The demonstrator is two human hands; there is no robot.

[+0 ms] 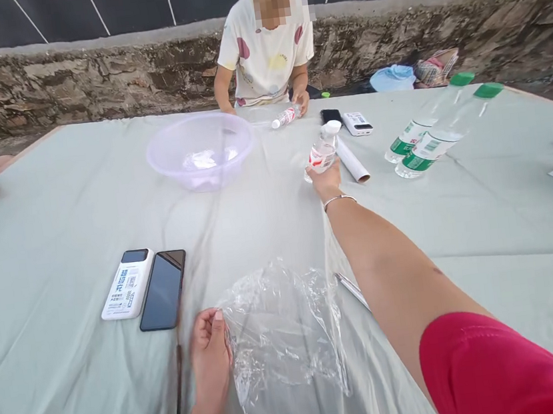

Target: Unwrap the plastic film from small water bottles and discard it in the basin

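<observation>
A crumpled sheet of clear plastic film [281, 330] lies on the table in front of me. My left hand [211, 339] pinches its left edge between thumb and fingers. Stretched forward across the table, my right hand [326, 177] is wrapped round the lower part of a small clear bottle [321, 151] with a white cap and a red-and-white label. The bottle leans slightly to the right. Just right of it lies a white cardboard-cored roll [353, 160]. A silver pen [351, 290] is partly hidden under my right forearm.
A translucent purple basin [201, 156] stands ahead to the left. A white power bank [127, 284] and a phone [163, 290] lie near my left hand. Two large green-capped bottles [428, 151] stand at right. Opposite, a person [270, 53] holds another small bottle [286, 117].
</observation>
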